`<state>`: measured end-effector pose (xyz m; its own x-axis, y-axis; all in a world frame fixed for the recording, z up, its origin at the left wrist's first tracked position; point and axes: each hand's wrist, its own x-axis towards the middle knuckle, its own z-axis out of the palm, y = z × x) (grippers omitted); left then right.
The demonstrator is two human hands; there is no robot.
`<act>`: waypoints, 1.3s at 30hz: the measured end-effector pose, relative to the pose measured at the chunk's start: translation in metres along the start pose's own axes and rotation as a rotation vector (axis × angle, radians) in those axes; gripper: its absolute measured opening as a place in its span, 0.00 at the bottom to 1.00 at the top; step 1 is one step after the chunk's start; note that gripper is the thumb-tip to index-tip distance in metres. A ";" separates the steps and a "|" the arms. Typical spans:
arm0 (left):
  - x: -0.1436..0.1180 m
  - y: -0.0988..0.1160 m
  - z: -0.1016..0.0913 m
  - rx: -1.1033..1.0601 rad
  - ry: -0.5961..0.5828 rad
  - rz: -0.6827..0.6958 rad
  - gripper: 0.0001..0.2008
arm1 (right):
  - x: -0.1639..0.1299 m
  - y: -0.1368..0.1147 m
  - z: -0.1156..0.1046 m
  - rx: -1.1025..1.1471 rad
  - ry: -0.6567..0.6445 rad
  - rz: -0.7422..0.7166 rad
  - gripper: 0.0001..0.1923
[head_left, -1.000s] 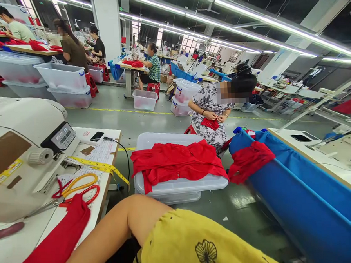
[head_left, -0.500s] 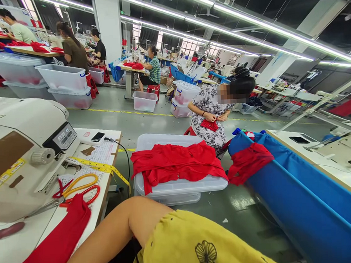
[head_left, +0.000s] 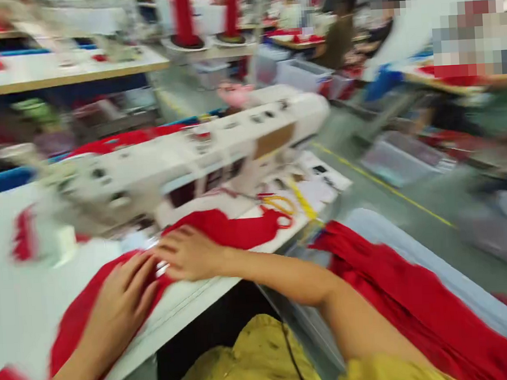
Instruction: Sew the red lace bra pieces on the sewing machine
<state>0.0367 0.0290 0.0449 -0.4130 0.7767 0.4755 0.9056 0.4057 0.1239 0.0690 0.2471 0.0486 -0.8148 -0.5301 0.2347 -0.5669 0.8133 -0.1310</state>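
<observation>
Red fabric (head_left: 221, 228) lies flat on my table (head_left: 12, 293), under both grips: left hand (head_left: 119, 302) and right hand (head_left: 189, 253) pressing open-palmed, sewing machine (head_left: 183, 154) at 12 o'clock.

- Left hand (head_left: 123, 302): bare, no glove, ring or watch visible; forearm uncovered.
- Right hand (head_left: 189, 254): bare; arm uncovered up to a short yellow sleeve (head_left: 386, 370).
- Yellow garment (head_left: 249, 360) with small dark marks, below the right hand.

View swung left, now blurred | both hands newly in view | left hand (head_left: 121, 302) and right hand (head_left: 189, 253) flat on red fabric (head_left: 230, 228) beside sewing machine (head_left: 184, 159)
</observation>
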 end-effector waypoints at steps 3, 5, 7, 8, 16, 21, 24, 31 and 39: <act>-0.019 -0.007 -0.002 0.023 -0.118 -0.106 0.22 | 0.001 0.011 0.009 0.138 0.071 -0.032 0.26; -0.019 -0.011 -0.004 0.040 -0.144 -0.147 0.21 | -0.001 0.016 0.007 0.185 0.096 -0.032 0.28; -0.016 -0.007 -0.010 0.040 -0.131 -0.178 0.19 | -0.004 0.015 0.000 0.220 0.131 -0.003 0.27; -0.013 -0.003 -0.014 0.029 -0.107 -0.198 0.17 | -0.005 0.012 -0.003 0.227 0.159 0.014 0.24; 0.007 -0.003 -0.013 -0.067 0.073 -0.174 0.08 | 0.020 0.002 -0.001 0.101 0.205 -0.029 0.11; 0.001 -0.010 0.005 0.078 0.072 -0.078 0.07 | 0.021 0.008 0.009 0.037 0.169 -0.043 0.14; -0.004 -0.010 0.008 0.120 0.055 -0.095 0.09 | 0.018 0.012 0.014 0.022 0.208 -0.046 0.17; 0.000 -0.008 0.004 0.180 0.011 -0.110 0.10 | 0.016 0.015 0.014 -0.025 0.174 -0.008 0.21; 0.002 -0.007 -0.002 0.165 -0.059 -0.202 0.13 | 0.015 0.014 0.011 -0.033 0.123 0.048 0.29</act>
<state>0.0295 0.0270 0.0464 -0.5932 0.6968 0.4033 0.7781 0.6247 0.0653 0.0481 0.2477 0.0397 -0.8188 -0.4582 0.3458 -0.5214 0.8456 -0.1141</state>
